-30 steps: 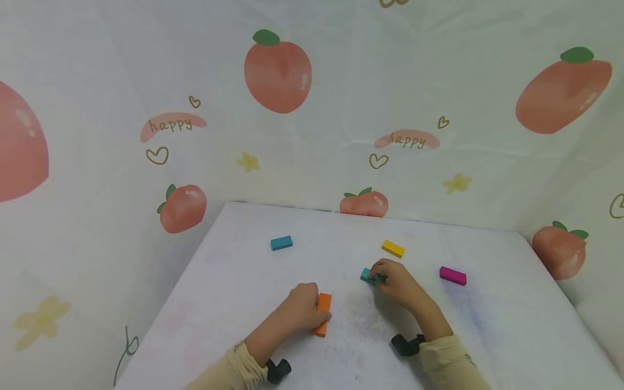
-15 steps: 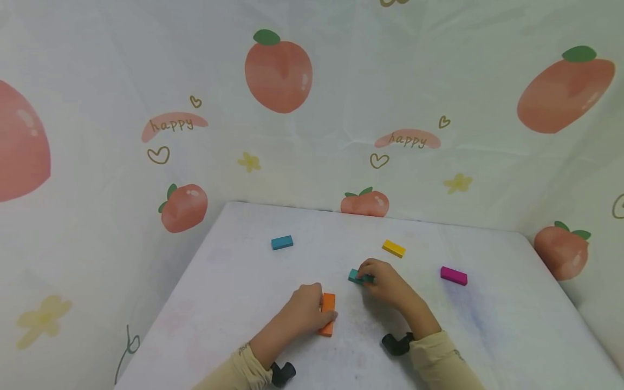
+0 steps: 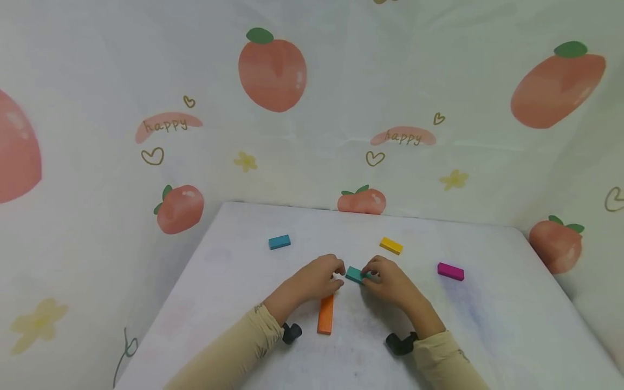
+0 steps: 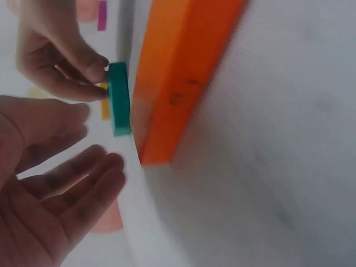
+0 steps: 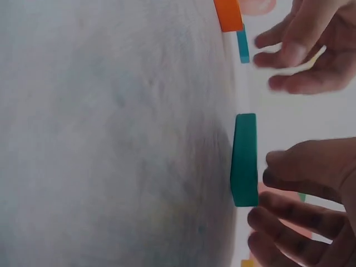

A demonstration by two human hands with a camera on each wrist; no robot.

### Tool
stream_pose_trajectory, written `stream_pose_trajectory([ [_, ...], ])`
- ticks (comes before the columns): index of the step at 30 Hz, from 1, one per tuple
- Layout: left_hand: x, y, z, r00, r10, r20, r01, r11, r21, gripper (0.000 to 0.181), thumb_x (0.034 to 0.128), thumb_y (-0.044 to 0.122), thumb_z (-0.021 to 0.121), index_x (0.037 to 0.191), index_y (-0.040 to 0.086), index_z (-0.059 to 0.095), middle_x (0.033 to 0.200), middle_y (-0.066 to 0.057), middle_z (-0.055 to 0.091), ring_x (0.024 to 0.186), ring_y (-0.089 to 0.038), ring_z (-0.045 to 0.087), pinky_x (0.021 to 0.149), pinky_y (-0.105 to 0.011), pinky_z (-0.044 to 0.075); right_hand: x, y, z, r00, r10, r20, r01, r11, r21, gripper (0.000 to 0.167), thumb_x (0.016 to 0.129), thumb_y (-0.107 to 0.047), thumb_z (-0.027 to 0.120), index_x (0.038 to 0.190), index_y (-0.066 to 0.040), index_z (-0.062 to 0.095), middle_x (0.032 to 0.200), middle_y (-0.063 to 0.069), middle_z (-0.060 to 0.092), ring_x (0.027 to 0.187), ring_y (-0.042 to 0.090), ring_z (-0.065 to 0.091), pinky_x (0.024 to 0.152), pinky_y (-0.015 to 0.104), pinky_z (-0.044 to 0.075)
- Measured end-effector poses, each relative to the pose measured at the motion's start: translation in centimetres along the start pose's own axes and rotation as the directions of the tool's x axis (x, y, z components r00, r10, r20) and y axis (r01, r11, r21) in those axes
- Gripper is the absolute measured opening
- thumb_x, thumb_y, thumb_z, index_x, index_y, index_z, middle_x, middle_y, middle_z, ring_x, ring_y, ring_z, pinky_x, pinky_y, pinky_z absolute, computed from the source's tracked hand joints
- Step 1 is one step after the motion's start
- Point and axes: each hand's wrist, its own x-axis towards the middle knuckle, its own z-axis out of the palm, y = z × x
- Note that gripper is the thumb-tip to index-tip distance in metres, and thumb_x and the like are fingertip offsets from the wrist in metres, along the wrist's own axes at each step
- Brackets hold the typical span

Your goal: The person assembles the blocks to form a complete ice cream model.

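Left hand [image 3: 314, 279] has moved, empty, off the orange block [image 3: 325, 317] toward the teal block [image 3: 353, 274], seemingly being positioned by the right hand [image 3: 391, 281], whose grip is unclear, and probably needing steadying next.

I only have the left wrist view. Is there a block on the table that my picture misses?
Observer: Yes, the blue block. In the head view it lies beyond the left hand and to its left.
Operator: My top edge cuts off the magenta block. Where is it lying?
Observer: The head view shows all of it, to the right of the right hand.
Operator: The yellow block is mostly hidden behind the teal block. Do they touch?
Observer: No. The head view shows a gap, with the yellow one farther back.
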Motion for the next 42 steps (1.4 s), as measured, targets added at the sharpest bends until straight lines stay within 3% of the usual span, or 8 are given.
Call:
stream_pose_trajectory([
  [3,1.7,0.2,0.4,0.999,0.031,0.030,-0.031,1.000,0.001,0.016,0.1018,0.014,0.070,0.117,0.009,0.072,0.114,-0.004,0.068,0.097,-0.011,0.061,0.093,-0.027,0.057,0.1,0.3,-0.1,1.000,0.004,0.012,-0.005,1.000,0.026,0.008,0.094,-0.008,0.078,0.101,-0.006,0.080,0.103,0.004,0.070,0.097,0.020,0.067,0.088,0.043,0.063],
  [9,4.0,0.5,1.3,0.997,0.080,0.011,-0.081,0.995,0.065,0.022,0.1019,0.008,0.068,0.123,0.005,0.073,0.111,-0.005,0.067,0.096,-0.009,0.058,0.092,-0.023,0.055,0.1,0.6,-0.1,0.999,-0.034,0.011,0.033,0.998,0.044,0.009,0.090,-0.002,0.077,0.099,-0.001,0.080,0.097,0.005,0.070,0.091,0.018,0.066,0.083,0.040,0.064],
  [19,5.1,0.2,1.4,0.993,0.118,0.022,-0.119,0.991,0.062,0.021,0.1006,0.002,0.066,0.119,-0.001,0.076,0.113,-0.008,0.070,0.104,-0.014,0.063,0.094,-0.024,0.055,0.0,0.9,-0.3,0.997,-0.077,0.001,0.077,0.997,0.030,0.010,0.092,0.002,0.075,0.100,0.001,0.080,0.097,0.005,0.070,0.093,0.019,0.070,0.083,0.041,0.064],
  [28,4.2,-1.1,0.6,0.996,0.074,0.040,-0.074,0.997,-0.003,0.020,0.1009,0.004,0.067,0.118,-0.002,0.076,0.112,-0.009,0.071,0.104,-0.017,0.062,0.098,-0.031,0.057,1.0,-0.2,0.6,0.994,-0.103,0.026,0.102,0.994,0.029,0.010,0.092,0.002,0.074,0.100,0.000,0.079,0.100,0.007,0.071,0.092,0.019,0.068,0.084,0.041,0.063],
  [37,0.8,-3.2,-0.3,1.000,0.015,0.013,-0.014,0.998,-0.065,0.022,0.1009,0.004,0.067,0.120,-0.004,0.075,0.114,-0.013,0.071,0.099,-0.016,0.063,0.091,-0.033,0.059,2.1,-2.7,2.4,0.981,-0.178,0.079,0.176,0.984,0.023,0.012,0.093,0.002,0.074,0.103,-0.002,0.079,0.104,0.005,0.072,0.095,0.017,0.067,0.086,0.037,0.062],
  [42,-0.8,-3.7,-0.4,1.000,0.003,0.008,-0.003,0.995,-0.105,0.024,0.0998,0.004,0.069,0.122,-0.005,0.075,0.117,-0.014,0.072,0.100,-0.017,0.064,0.090,-0.034,0.060,2.1,-3.4,2.9,0.976,-0.196,0.094,0.195,0.981,0.019,0.013,0.093,0.003,0.073,0.103,-0.003,0.079,0.105,0.005,0.073,0.095,0.017,0.067,0.087,0.040,0.062],
])
